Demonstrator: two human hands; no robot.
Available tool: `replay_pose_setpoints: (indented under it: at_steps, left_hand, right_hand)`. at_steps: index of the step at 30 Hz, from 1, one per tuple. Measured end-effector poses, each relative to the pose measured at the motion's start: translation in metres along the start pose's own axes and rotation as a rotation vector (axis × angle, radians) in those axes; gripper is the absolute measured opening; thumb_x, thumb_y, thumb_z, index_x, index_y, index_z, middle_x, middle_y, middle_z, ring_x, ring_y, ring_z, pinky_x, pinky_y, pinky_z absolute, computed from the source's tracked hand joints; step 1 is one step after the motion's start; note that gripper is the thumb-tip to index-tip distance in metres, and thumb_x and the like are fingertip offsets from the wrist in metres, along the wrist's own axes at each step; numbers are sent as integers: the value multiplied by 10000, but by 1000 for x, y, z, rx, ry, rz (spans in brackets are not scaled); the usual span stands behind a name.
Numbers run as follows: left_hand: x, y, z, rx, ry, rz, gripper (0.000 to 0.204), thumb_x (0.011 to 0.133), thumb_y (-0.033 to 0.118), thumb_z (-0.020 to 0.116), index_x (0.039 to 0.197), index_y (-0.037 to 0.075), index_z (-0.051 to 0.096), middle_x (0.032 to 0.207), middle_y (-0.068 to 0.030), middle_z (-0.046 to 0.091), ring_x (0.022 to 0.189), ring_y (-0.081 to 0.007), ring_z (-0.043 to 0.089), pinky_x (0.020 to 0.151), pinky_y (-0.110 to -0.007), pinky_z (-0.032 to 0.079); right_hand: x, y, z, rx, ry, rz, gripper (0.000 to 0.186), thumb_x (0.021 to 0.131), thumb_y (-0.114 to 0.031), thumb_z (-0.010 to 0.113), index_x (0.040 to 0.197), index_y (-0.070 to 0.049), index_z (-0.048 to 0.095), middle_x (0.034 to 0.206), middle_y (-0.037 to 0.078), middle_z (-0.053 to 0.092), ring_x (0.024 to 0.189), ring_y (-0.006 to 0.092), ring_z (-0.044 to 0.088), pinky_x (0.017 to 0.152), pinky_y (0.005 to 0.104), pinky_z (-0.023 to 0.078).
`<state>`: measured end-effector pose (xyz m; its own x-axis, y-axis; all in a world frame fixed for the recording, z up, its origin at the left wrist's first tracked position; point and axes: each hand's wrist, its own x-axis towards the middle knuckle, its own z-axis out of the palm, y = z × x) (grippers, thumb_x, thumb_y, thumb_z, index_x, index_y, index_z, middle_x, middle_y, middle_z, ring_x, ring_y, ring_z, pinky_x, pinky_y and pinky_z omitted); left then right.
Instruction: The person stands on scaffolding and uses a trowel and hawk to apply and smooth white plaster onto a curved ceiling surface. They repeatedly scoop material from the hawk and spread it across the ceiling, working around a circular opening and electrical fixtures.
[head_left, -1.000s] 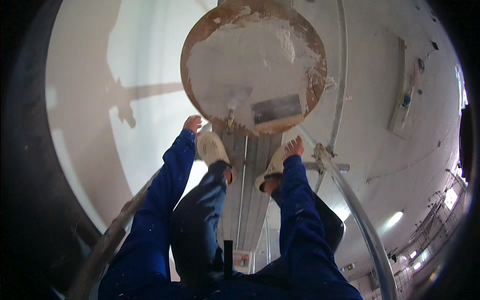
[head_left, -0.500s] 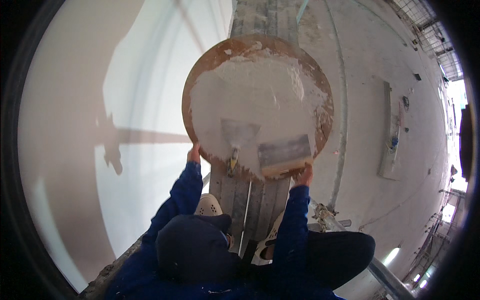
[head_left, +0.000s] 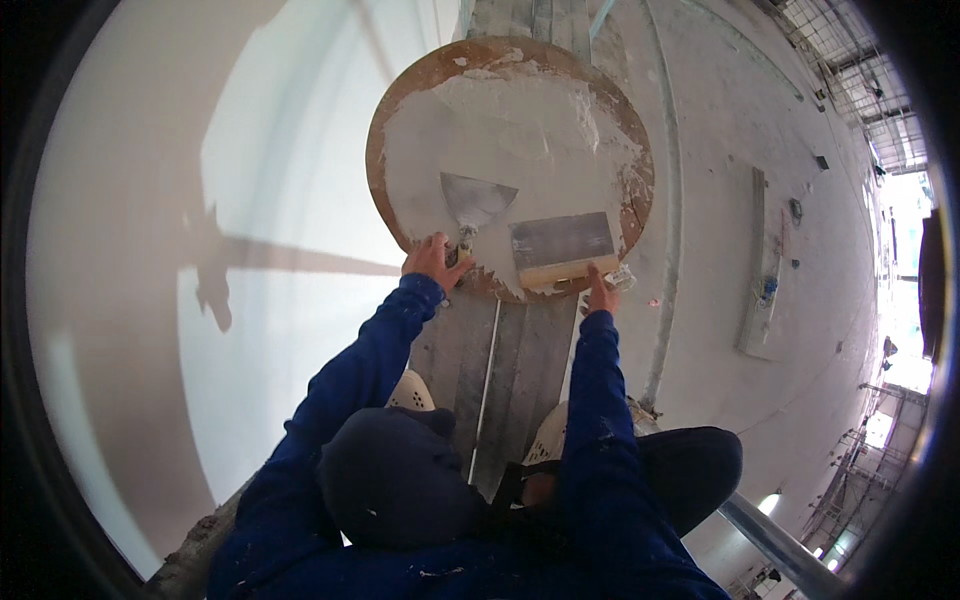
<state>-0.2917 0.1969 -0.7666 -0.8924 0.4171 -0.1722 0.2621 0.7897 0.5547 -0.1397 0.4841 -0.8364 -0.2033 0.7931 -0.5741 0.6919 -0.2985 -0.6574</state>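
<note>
Both hands grip the near rim of a round wooden board [head_left: 400, 120] thickly smeared with white plaster. The left hand [head_left: 432, 262] clasps the edge beside a putty knife [head_left: 474, 204]; the right hand [head_left: 600, 295] pinches it below a wooden float [head_left: 562, 250]. Both tools lie untouched on the plaster, the board resting on scaffold planks [head_left: 520, 360] ahead of the knees.

Brown round board [head_left: 392, 130], smeared thick with white plaster [head_left: 500, 130]. Grey steel blade on the knife [head_left: 476, 200], grey face on the trowel [head_left: 562, 243] with a pale wooden edge. Sleeves [head_left: 600, 400] deep blue, speckled white. Wall [head_left: 150, 250] plain white.
</note>
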Motion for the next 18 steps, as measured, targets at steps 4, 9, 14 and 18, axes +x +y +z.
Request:
replay_pose_setpoints:
  at_steps: [4,9,14,18]
  left_hand:
    - [11,4,13,183,-179,-87,642,704,479,600,1117,20,423,981,-184,581,930,-328,558,822,-409,426]
    - [15,-10,21,-33,-82,-213,581,672,407,627,1050,3,447,955,-217,570,907,-345,555,782,-398,437]
    - [-35,-25,17,-589,85,-268,353,727,301,613,914,27,495,689,-92,531,587,-190,515,520,-310,415]
    - [-72,-30,17,-670,124,-244,241,775,251,585,813,29,498,555,-35,514,452,-122,500,436,-266,415]
  right_hand:
    - [-48,-32,19,-269,269,-74,1039,492,-526,777,1190,101,332,1107,225,488,930,285,539,808,354,429]
    - [-14,-7,13,-105,189,-68,1073,515,-473,783,1243,105,247,1144,246,467,1040,338,485,914,334,369]
    - [-53,-35,8,-175,256,-184,1037,523,-471,768,1236,93,268,1225,235,378,1163,329,356,985,346,298]
    - [-60,-36,23,-243,343,-89,974,524,-491,751,1201,71,334,1299,226,294,1242,308,245,988,359,300]
